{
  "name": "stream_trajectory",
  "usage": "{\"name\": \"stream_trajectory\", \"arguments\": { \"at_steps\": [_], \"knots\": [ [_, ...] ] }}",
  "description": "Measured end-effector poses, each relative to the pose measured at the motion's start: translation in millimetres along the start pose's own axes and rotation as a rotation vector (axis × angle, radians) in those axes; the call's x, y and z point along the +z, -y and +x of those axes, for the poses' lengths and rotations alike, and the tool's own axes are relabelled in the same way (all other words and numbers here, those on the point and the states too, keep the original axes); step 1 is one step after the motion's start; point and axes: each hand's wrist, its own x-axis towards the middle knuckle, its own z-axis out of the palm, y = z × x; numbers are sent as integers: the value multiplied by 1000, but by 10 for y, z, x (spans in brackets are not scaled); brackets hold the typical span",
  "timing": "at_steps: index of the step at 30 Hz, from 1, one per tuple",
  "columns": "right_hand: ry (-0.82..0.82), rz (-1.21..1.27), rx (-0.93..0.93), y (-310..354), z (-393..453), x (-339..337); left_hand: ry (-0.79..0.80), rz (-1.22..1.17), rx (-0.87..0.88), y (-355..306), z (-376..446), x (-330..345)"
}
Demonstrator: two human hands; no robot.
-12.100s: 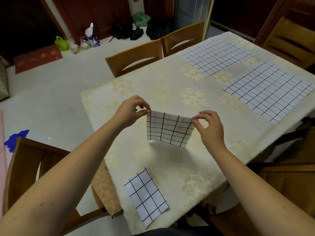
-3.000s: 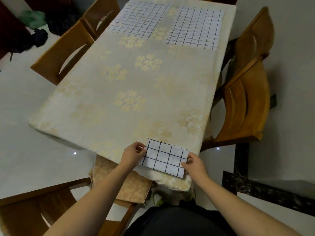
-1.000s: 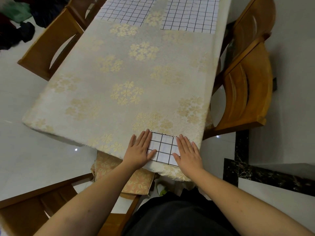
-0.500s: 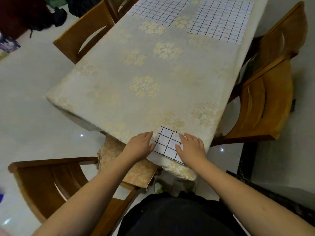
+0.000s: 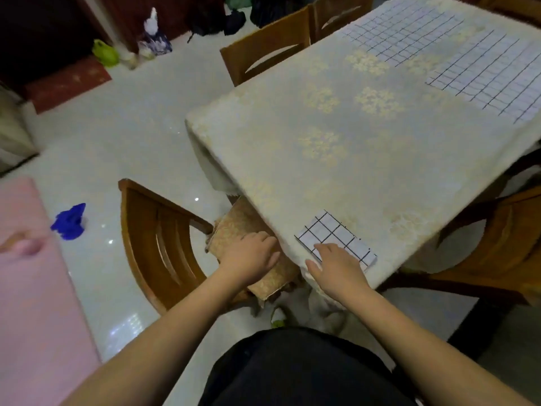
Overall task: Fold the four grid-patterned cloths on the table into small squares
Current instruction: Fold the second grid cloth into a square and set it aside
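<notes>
The right hand (image 5: pixel 336 266) is laid flat, fingers straight and slightly spread, on the near edge of a folded cloth (image 5: pixel 336 238); nothing is pinched, the grip is open and pressing down. The left hand (image 5: pixel 251 256) is seen off the bench (image 5: pixel 366 159), just beside its near corner, above a padded chair seat (image 5: pixel 234 230). Its fingers are loosely bent and no object is seen in its grip; whether it touches the bench edge cannot be told.

The folded cloth, white with a black grid, lies as a small rectangle at the near corner of the bench, close to the edge. More than one layer is suggested at its right corner, but the count cannot be told.

Two unfolded grid cloths are spread flat at the far end of the bench: one (image 5: pixel 401 33) at the far left, one (image 5: pixel 491 71) to the right, reaching the bench's right edge. They lie near each other, well apart from the folded cloth.

The bench is covered by a cream tablecloth with pale gold flowers. Wooden chairs are noted at the near left (image 5: pixel 158 244), far left (image 5: pixel 266 45) and right (image 5: pixel 497 244). A blue object (image 5: pixel 70 221) lies on the floor.
</notes>
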Motion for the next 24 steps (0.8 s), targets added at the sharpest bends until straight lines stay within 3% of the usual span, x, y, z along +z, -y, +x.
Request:
{"name": "stream_trajectory", "arguments": {
  "at_steps": [8, 19, 24],
  "knots": [
    [13, -52, -259, 306, -258, 2, -96, -80, -229, -135, -872, -7],
    [120, -105, -600, 1691, -788, 230, -78, -190, -713, 131, -2299, 37],
    [149, -135, -765, 2310, -1143, 534, -85, -275, -834, 474, -3078, 292]
  ]
}}
